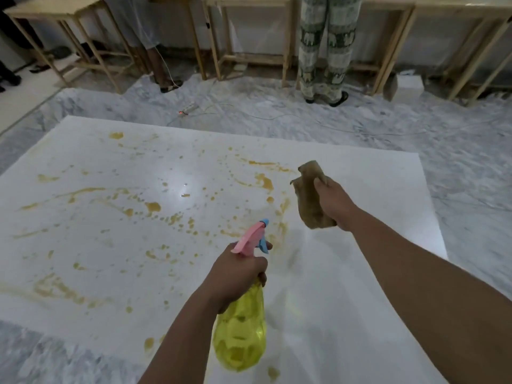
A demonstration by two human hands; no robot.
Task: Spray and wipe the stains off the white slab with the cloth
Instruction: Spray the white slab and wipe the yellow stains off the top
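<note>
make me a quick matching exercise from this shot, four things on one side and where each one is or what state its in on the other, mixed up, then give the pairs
Things:
1. spray bottle
2. cloth
3. white slab
4. wooden tables

Places or states:
A. lined up along the far wall
B. gripped in the left hand, nozzle pointing at the stains
C. bunched in the right hand, held above the surface
D. lying flat on the floor, splattered with orange-yellow stains

Pairs: 1-B, 2-C, 3-D, 4-A
</note>
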